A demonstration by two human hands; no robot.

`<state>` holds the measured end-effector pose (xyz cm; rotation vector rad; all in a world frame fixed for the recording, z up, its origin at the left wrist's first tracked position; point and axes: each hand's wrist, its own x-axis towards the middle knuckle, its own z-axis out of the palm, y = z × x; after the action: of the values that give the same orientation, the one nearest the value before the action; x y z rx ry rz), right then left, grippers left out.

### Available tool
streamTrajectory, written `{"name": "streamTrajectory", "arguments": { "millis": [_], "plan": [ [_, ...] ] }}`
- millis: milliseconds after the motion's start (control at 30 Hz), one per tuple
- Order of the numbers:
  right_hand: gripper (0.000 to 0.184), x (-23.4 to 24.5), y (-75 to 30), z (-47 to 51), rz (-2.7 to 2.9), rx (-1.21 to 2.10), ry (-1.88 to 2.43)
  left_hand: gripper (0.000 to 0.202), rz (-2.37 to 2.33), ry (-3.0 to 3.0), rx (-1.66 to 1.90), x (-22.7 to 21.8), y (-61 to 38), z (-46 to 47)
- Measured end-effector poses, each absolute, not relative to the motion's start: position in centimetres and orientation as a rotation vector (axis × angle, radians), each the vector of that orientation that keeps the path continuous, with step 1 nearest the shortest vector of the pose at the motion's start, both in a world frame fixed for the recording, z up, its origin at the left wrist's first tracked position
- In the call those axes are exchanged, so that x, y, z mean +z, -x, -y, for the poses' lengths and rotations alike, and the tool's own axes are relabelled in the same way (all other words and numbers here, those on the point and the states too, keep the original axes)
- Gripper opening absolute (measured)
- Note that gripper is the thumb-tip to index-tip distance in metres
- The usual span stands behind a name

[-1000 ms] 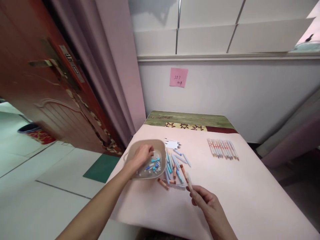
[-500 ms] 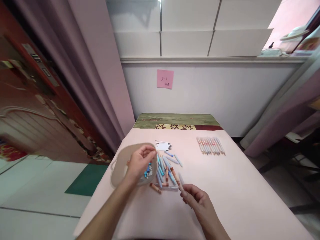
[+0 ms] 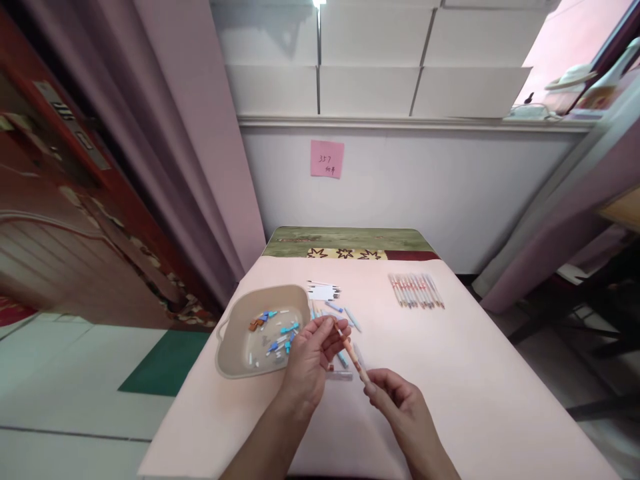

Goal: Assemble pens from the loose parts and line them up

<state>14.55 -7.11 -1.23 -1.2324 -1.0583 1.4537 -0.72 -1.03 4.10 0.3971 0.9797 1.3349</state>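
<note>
Between my hands slants a slim pen (image 3: pixel 353 355) with a pale body and an orange-brown patterned section. My right hand (image 3: pixel 400 403) grips its near end between thumb and fingers. The fingertips of my left hand (image 3: pixel 315 353) are pinched at its far end; whether they hold a separate small part there is hidden. To the left is a beige tray (image 3: pixel 224 357) holding small blue, white and brown pieces (image 3: pixel 289 343). Blue and pale pen parts (image 3: pixel 353 319) lie scattered behind and under my left hand, which covers many of them.
A row of pens (image 3: pixel 416 291) lies at the table's right rear. Thin dark-tipped sticks (image 3: pixel 323 291), likely refills, lie behind the scattered parts. A pink note (image 3: pixel 327 159) is stuck on the wall beyond the pink-covered table (image 3: pixel 475 400).
My left hand has moved right, from above the tray to the far end of the pen. My right hand stays nearly in place, still holding the pen.
</note>
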Motion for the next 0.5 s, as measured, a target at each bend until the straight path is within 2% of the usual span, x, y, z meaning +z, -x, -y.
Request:
{"name": "streamTrajectory", "arguments": {
  "millis": [500],
  "plan": [
    [0.036,-1.3,-14.9,7.2,1.062,1.476,1.239,0.025,-0.980,-0.510,1.346,3.0,-0.3,1.5]
  ]
}}
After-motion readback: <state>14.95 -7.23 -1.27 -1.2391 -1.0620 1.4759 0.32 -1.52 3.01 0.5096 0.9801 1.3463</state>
